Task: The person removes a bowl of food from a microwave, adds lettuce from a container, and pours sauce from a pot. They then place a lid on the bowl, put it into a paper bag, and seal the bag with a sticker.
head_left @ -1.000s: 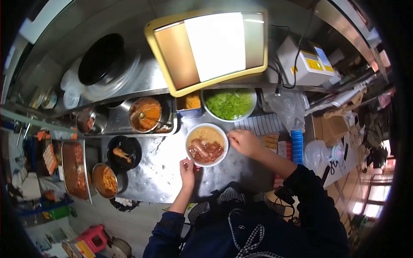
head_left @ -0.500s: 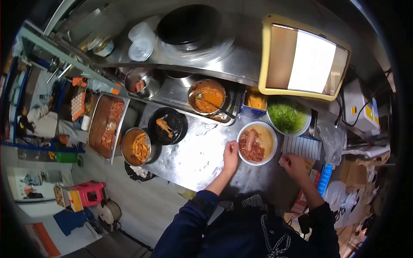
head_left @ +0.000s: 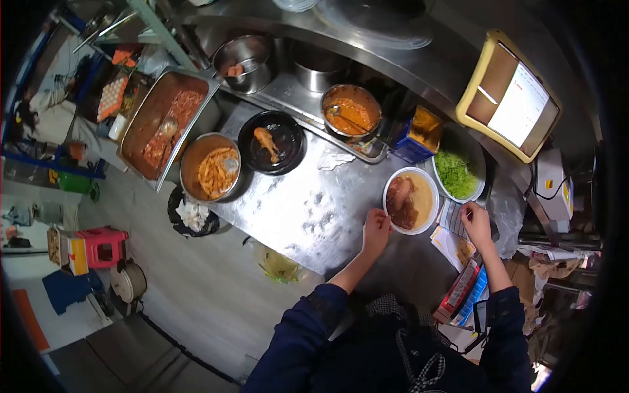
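A white bowl (head_left: 427,196) stands on the steel counter, holding reddish-brown chopped food, a sausage-like piece and a pale yellowish portion. At its left front rim is my left hand (head_left: 376,230), fingers curled together. My right hand (head_left: 476,224) is pinched closed to the right of the bowl, over a striped cloth (head_left: 451,219). Whatever either hand grips, if anything, is too small or hidden to make out. Behind the right hand sits a bowl of shredded greens (head_left: 457,174).
A black pan (head_left: 288,141) with a chicken leg, a pot of fried pieces (head_left: 213,171) and a deep tray of red food (head_left: 173,131) stand left. Behind is a pot of orange sauce (head_left: 352,108) with a ladle. A yellow-framed tablet (head_left: 517,98) hangs over the right side.
The view has shifted and turned, so the bowls appear farther right. My right hand has moved farther back, over the striped cloth. My left hand stays by the bowl's rim.
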A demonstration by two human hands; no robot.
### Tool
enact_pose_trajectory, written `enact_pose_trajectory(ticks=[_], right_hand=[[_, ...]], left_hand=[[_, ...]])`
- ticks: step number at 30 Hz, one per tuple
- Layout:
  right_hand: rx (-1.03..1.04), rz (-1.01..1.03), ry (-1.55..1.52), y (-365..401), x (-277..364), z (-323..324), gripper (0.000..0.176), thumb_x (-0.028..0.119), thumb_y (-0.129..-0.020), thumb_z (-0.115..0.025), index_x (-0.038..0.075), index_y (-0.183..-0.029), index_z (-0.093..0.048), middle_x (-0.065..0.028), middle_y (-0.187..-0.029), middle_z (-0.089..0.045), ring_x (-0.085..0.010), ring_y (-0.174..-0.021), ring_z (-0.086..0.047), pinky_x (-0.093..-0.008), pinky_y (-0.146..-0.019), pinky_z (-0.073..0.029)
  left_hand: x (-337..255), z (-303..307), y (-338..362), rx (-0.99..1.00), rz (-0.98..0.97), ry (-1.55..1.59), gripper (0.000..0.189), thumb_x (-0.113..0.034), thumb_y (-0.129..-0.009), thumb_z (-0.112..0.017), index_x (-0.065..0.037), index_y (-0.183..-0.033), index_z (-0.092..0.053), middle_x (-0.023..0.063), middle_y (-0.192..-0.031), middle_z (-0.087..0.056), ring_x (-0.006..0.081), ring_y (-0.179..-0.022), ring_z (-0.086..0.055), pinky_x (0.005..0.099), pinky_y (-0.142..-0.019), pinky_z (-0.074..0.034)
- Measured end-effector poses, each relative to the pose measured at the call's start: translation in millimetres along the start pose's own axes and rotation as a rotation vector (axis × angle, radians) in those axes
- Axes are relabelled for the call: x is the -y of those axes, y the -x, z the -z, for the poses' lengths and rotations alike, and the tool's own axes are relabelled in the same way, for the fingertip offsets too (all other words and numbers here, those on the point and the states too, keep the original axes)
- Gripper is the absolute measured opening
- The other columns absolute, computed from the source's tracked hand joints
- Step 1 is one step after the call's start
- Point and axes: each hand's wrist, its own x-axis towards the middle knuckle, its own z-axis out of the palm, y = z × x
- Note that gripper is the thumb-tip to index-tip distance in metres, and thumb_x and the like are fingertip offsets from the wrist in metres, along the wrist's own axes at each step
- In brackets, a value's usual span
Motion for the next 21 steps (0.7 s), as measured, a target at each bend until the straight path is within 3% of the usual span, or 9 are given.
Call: enact_pose_trajectory(ticks=[6, 10, 13, 14, 17, 18, 21], right_hand=[[0.004, 0.088, 0.054, -1.0, -1.5, -12.2, 0.015, 0.005, -0.07, -0.057, -0.002, -0.083, -0.056, -0.0153, -0.068, -0.057, -0.0262, -0.058, -0.057, -0.0346, -0.057, -0.045], [-0.102, 0.051, 0.104, -11.9, -14.9, -7.8, 0.021, 0.006, -0.069, -0.059, -0.002, -0.088, -0.055, -0.0162, -0.069, -0.057, -0.0266, -0.061, -0.057, -0.0355, -0.058, -0.045], [-0.219, -0.025, 0.062, -31.6, -39.0, -10.7, 0.031, 0.015, -0.068, -0.064, -0.003, -0.092, -0.055, -0.0169, -0.074, -0.058, -0.029, -0.067, -0.058, -0.0363, -0.061, -0.045], [-0.26, -0.06, 0.039, -39.8, -48.6, -13.2, 0.036, 0.018, -0.068, -0.066, -0.003, -0.094, -0.054, -0.0173, -0.077, -0.058, -0.03, -0.07, -0.058, -0.0369, -0.063, -0.045], [-0.324, 0.041, 0.039, -63.7, -53.2, -14.3, 0.059, 0.025, -0.063, -0.071, -0.004, -0.108, -0.047, -0.0227, -0.101, -0.054, -0.0344, -0.096, -0.052, -0.0385, -0.084, -0.042], [-0.375, 0.089, 0.059, -71.0, -47.1, -13.7, 0.063, 0.026, -0.061, -0.073, -0.004, -0.109, -0.046, -0.0238, -0.102, -0.052, -0.0361, -0.099, -0.049, -0.0392, -0.086, -0.039], [-0.197, 0.031, 0.215, -95.6, -38.7, -14.0, 0.072, 0.035, -0.059, -0.074, -0.005, -0.11, -0.043, -0.0252, -0.098, -0.052, -0.037, -0.095, -0.05, -0.0394, -0.084, -0.04]], left_hand=[[-0.5, 12.4, 5.2, -0.102, -0.137, -0.027, 0.01, -0.007, -0.084, -0.051, -0.003, -0.091, -0.045, 0.0048, -0.064, -0.052, 0.0099, -0.054, -0.052, 0.0234, -0.049, -0.043], [-3.9, 16.5, 11.7, -0.041, -0.119, -0.102, 0.013, -0.008, -0.085, -0.049, -0.004, -0.096, -0.044, 0.0046, -0.075, -0.052, 0.0101, -0.061, -0.053, 0.0228, -0.054, -0.045], [-7.3, 16.9, 13.3, -0.021, -0.072, -0.127, 0.015, -0.01, -0.085, -0.047, -0.003, -0.098, -0.045, 0.0053, -0.076, -0.053, 0.0119, -0.064, -0.054, 0.0258, -0.057, -0.046], [-7.5, 19.8, 14.3, 0.029, -0.173, -0.167, 0.017, -0.009, -0.085, -0.047, -0.002, -0.101, -0.043, 0.0059, -0.075, -0.053, 0.0129, -0.064, -0.055, 0.0256, -0.058, -0.047], [-21.2, 16.4, 15.8, 0.075, -0.118, -0.107, 0.018, -0.001, -0.084, -0.047, -0.002, -0.101, -0.04, 0.0074, -0.071, -0.053, 0.0136, -0.062, -0.056, 0.0234, -0.056, -0.047], [-21.1, 16.0, 13.5, 0.069, -0.074, -0.085, 0.019, 0.002, -0.083, -0.048, -0.002, -0.101, -0.04, 0.0073, -0.071, -0.052, 0.0133, -0.062, -0.055, 0.0238, -0.057, -0.046], [-33.3, 10.6, 12.4, 0.041, -0.045, -0.149, 0.018, 0.004, -0.082, -0.049, 0.0, -0.097, -0.042, 0.0059, -0.069, -0.053, 0.011, -0.058, -0.054, 0.0209, -0.053, -0.045]])
